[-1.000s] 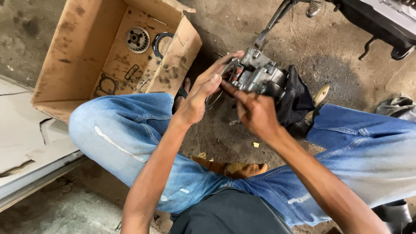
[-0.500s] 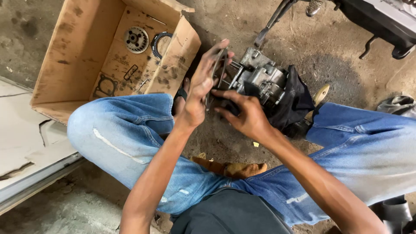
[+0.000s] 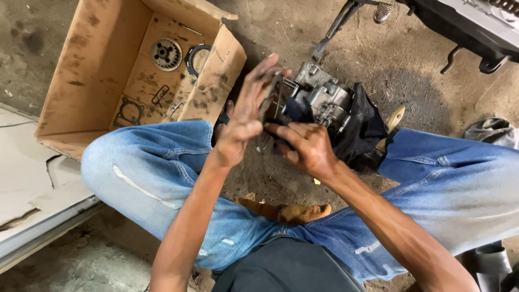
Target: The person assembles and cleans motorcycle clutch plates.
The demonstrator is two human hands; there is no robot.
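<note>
Here the left hand [image 3: 246, 111] partly hides the engine part [image 3: 324, 97].

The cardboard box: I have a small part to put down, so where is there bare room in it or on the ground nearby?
The cardboard box has a bare left half; the gear, ring and gasket crowd its right. Dirt ground lies bare between the engine block and the dark machine. Around the left hand and right hand it is crowded.
</note>
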